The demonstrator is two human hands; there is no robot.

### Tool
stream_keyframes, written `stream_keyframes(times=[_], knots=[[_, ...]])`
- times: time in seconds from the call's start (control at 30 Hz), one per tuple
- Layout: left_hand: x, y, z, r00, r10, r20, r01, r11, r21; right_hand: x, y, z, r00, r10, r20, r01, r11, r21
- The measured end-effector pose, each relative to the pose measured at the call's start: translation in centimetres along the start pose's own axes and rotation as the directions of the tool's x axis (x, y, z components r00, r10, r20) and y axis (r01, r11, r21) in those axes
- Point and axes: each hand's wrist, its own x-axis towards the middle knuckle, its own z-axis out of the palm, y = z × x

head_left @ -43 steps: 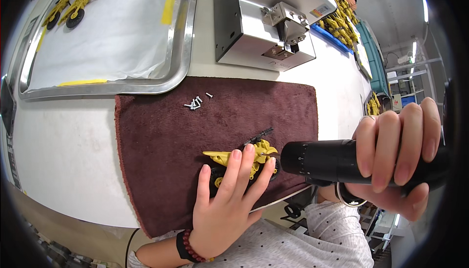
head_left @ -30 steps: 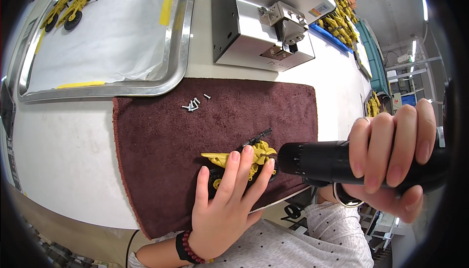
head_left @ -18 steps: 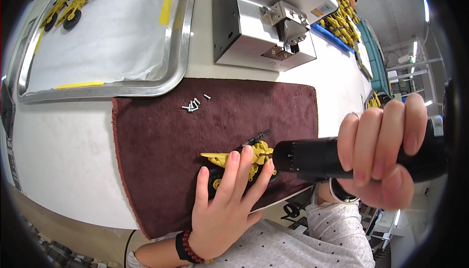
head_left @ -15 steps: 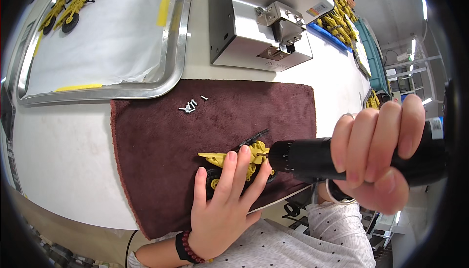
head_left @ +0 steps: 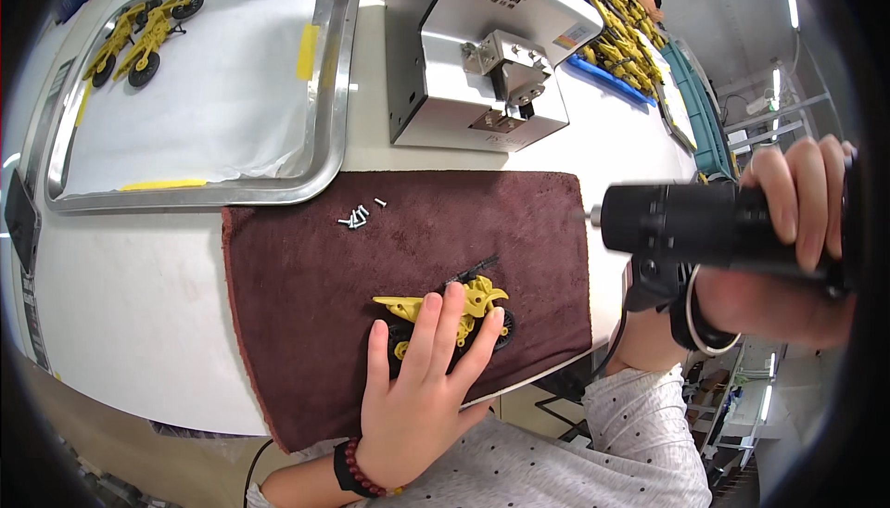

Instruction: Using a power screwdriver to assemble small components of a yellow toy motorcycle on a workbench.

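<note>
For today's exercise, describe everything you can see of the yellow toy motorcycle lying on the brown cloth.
The yellow toy motorcycle looks like moulded plastic, with a yellow body, black wheels and a thin black part sticking out at its upper right. It lies on its side on the brown cloth, near the cloth's front edge. The left hand presses down on it, fingers spread across its middle and covering part of it. The black power screwdriver in the right hand is held apart from it.

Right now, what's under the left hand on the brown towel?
A yellow toy motorcycle lies under the left hand on the brown towel. Its yellow front and black wheels show; the fingers cover its middle.
</note>
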Motion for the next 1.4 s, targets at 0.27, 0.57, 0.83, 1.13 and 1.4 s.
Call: stream_keyframes(times=[0.27, 0.57, 0.83, 1.13, 1.4], knots=[[-1.3, 1.2, 0.0, 0.996, -0.085, -0.023, 0.087, 0.994, 0.066, 3.0, 4.0, -0.2, 0.995, -0.061, -0.084, 0.057, 0.997, -0.048], [-0.9, 0.8, -0.2, 0.996, -0.085, 0.018, 0.083, 0.995, 0.062, 4.2, 5.9, -1.7, 0.988, -0.054, -0.143, 0.033, 0.989, -0.143], [-1.1, 0.8, 0.2, 0.995, -0.097, -0.013, 0.097, 0.994, 0.056, 4.7, 7.1, -1.7, 0.987, -0.03, -0.155, 0.009, 0.99, -0.137], [-1.1, 0.7, 0.3, 0.997, -0.081, -0.017, 0.082, 0.994, 0.07, 6.1, 8.3, -0.4, 0.993, -0.004, -0.118, -0.02, 0.98, -0.196], [-0.7, 1.1, 0.3, 0.997, -0.071, -0.015, 0.071, 0.997, 0.006, 1.5, 4.2, 0.8, 0.988, 0.076, -0.135, -0.087, 0.993, -0.076]])
